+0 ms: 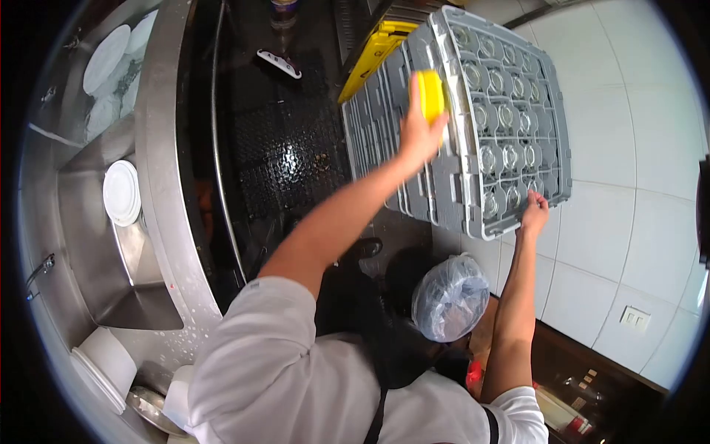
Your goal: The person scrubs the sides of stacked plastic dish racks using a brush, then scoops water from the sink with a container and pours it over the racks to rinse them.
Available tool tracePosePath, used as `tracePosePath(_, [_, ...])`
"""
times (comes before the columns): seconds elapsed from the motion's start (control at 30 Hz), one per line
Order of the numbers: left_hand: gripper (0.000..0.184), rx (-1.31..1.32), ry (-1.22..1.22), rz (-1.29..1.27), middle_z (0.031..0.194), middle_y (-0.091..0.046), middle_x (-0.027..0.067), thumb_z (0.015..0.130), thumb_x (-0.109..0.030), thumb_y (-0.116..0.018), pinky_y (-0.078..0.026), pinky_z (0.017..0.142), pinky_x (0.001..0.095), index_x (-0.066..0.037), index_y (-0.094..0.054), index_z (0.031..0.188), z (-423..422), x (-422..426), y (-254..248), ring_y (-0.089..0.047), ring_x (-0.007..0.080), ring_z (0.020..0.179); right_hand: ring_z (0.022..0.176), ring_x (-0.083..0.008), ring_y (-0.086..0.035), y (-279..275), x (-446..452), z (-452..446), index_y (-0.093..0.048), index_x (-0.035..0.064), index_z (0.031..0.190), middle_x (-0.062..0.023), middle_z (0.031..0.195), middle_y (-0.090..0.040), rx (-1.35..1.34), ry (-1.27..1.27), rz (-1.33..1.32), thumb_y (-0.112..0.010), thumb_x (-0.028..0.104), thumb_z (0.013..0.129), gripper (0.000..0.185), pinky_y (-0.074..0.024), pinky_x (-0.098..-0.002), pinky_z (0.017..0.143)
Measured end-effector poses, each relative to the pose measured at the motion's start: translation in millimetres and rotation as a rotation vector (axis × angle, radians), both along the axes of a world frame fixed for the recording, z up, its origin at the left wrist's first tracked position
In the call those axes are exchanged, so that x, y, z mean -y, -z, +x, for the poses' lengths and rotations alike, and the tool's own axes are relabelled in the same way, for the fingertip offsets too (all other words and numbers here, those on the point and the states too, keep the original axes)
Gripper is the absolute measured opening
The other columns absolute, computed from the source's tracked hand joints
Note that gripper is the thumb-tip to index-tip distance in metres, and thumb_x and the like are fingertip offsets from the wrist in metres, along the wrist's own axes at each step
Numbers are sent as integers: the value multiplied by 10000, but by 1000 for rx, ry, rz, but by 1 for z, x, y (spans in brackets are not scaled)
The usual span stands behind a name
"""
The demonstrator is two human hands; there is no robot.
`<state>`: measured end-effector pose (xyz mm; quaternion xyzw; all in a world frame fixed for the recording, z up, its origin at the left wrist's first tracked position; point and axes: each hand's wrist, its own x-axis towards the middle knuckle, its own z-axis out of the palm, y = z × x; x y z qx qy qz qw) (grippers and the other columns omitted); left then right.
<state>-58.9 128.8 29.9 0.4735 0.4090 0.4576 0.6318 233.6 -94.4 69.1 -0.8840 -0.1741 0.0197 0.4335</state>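
Observation:
My left hand (420, 135) is wrapped round a yellow sponge (430, 96), close to the side of a grey glass rack (452, 140). Rows of clear glasses (505, 116) stand in the rack's compartments. At the rack's near edge is my right hand (535, 212), its fingers pinched together by a glass in the end row. Whether those fingers grip the glass or the rim is too small to tell. More grey racks (373, 122) are stacked below.
A steel sink (89, 259) with white plates (122, 194) lies at the left. Beyond the racks is a yellow folding sign (377, 55). A plastic-covered round container (451, 298) sits near my body. A tiled wall (599, 148) bounds the right; a black mat (285, 155) covers the floor.

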Motion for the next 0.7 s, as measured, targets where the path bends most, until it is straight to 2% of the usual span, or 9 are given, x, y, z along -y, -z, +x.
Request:
tracePosePath(0.07, [995,-48,-42,-142,1163,-663,197,876,-133,-720,-577,798,384,-167,-43,1605,8,-61,4,-679,267,941,816,-138,-562,0,-1,-5,-662,32,954,-30,886,-662,-18,1,30,-772,194,876,211,-456,-288,764])
tracePosePath(0.13, [985,-81,-59,-94,1167,-662,185,878,-116,-709,-581,764,373,-164,-44,1603,-3,-72,-1,-681,265,920,805,-132,-555,-1,4,-1,-662,37,949,-25,876,-656,-1,3,40,-771,192,877,203,-451,-285,750])
tracePosePath(0.2, [986,20,21,-113,1292,-604,188,877,-73,-694,-561,858,369,-159,-34,1604,-1,-26,5,-654,267,1046,792,-125,-545,9,2,10,-660,41,942,-17,861,-647,36,-4,26,-769,191,878,196,-444,-283,732])
tracePosePath(0.27, [974,-47,-177,278,1372,-545,180,889,-34,-665,-539,921,359,-137,-7,1600,9,37,52,-623,261,1127,796,-121,-547,2,-4,-1,-659,41,935,-16,863,-651,4,4,37,-764,192,882,192,-444,-277,738])
tracePosePath(0.37, [1005,289,-87,-38,1369,-551,214,883,-86,-682,-515,945,367,-172,16,1602,30,12,101,-615,302,1154,796,-121,-547,-2,0,-5,-658,41,933,-15,861,-652,-15,6,42,-762,190,884,188,-444,-275,743])
tracePosePath(0.47, [1003,252,-39,-182,1365,-554,216,881,-106,-693,-506,948,389,-172,-2,1604,20,-35,74,-617,323,1132,795,-123,-546,0,-7,2,-657,41,935,-16,856,-652,-7,7,38,-760,191,885,188,-444,-276,748])
tracePosePath(0.57, [1021,132,28,-162,1397,-538,209,889,-104,-688,-480,989,388,-189,35,1604,8,9,63,-596,332,1186,796,-126,-547,3,0,0,-656,39,937,-21,854,-650,24,11,-7,-761,196,886,195,-445,-281,753])
tracePosePath(0.6, [992,62,55,-120,1450,-489,186,894,-2,-647,-438,1056,344,-112,43,1598,5,38,54,-535,273,1278,797,-127,-547,2,-2,0,-656,38,937,-24,855,-650,30,10,-8,-762,199,885,199,-446,-283,753])
tracePosePath(0.7, [998,47,3,33,1486,-463,201,892,-86,-666,-410,1094,388,-127,38,1598,6,60,73,-536,337,1291,799,-131,-546,0,-3,1,-655,37,937,-28,861,-648,35,-6,2,-766,211,883,213,-447,-288,757])
